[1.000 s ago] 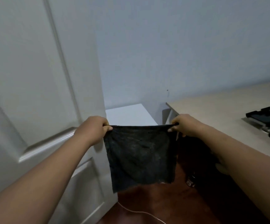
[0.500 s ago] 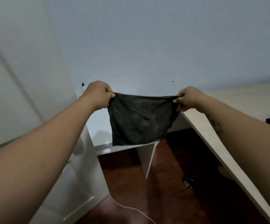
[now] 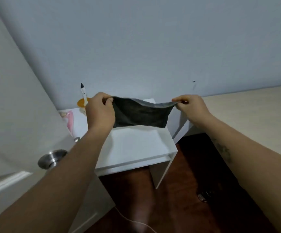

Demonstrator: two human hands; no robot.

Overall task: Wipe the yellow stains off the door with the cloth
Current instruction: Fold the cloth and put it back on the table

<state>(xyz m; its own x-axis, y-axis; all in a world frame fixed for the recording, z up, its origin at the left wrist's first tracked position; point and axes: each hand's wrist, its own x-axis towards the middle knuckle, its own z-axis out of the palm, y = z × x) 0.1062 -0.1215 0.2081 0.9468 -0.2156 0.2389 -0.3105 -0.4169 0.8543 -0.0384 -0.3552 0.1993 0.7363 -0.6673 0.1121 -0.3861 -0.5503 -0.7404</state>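
Note:
A dark grey cloth hangs stretched between both hands above a small white side table. My left hand pinches its left top corner and my right hand pinches its right top corner. The cloth's lower edge rests on or just over the tabletop. The white panelled door stands at the left, with a round metal knob near my left forearm. No yellow stain shows on the visible part of the door.
A yellow-lidded bottle with a pointed nozzle and a pink item sit at the table's back left. A beige desk runs along the right. Dark wood floor with a white cable lies below.
The view has tilted down and shifted, bringing the side table and door knob into sight. Both hands lowered the cloth toward the tabletop, and it now sags and folds instead of hanging flat.

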